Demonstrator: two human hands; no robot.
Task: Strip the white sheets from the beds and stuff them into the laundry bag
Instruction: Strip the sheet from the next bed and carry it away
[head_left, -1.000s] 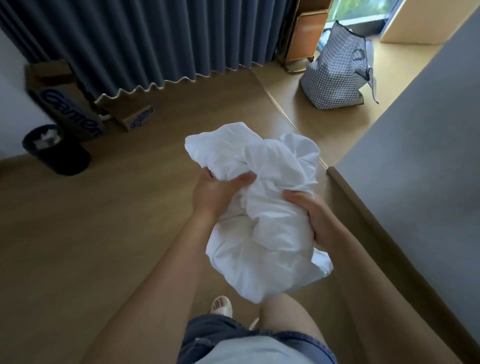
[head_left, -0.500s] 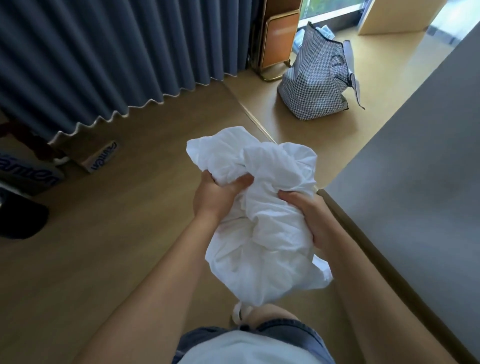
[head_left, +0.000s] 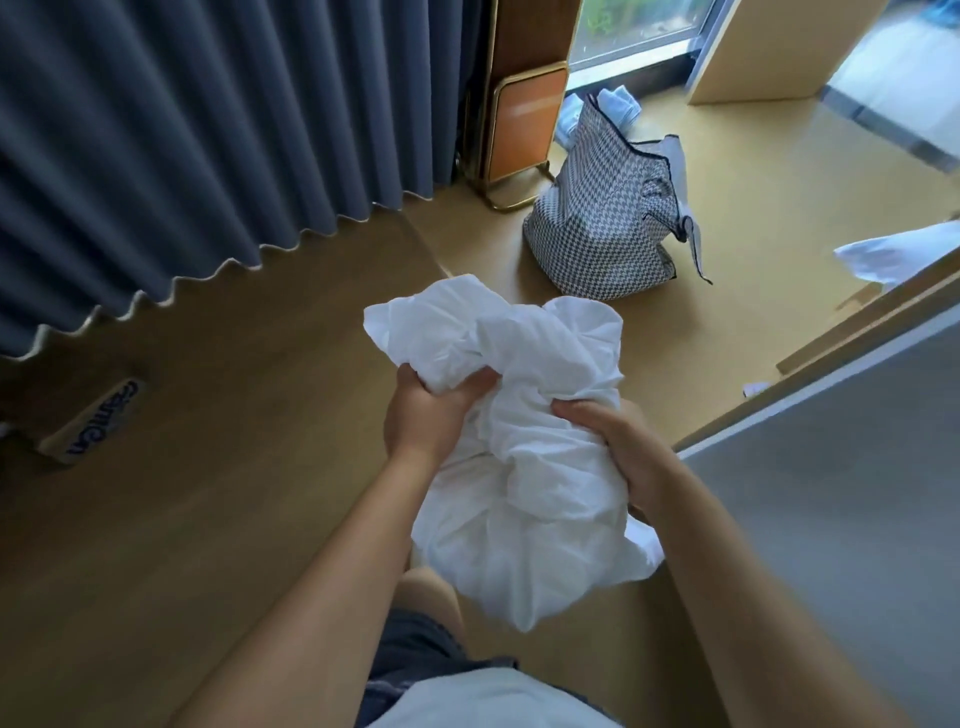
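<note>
Close to the body, the left hand and the right hand both grip a crumpled white sheet, with fingers curled into the cloth, above the wooden floor and just beside the corner of the grey bed. At the left edge of the floor a cardboard box under the blue curtain carries blue letters, which I cannot read with certainty. Farther away the checked laundry bag stands open on the floor near the window, well apart from the sheet.

Blue curtain hangs over wood floor beside a bright window.
</note>
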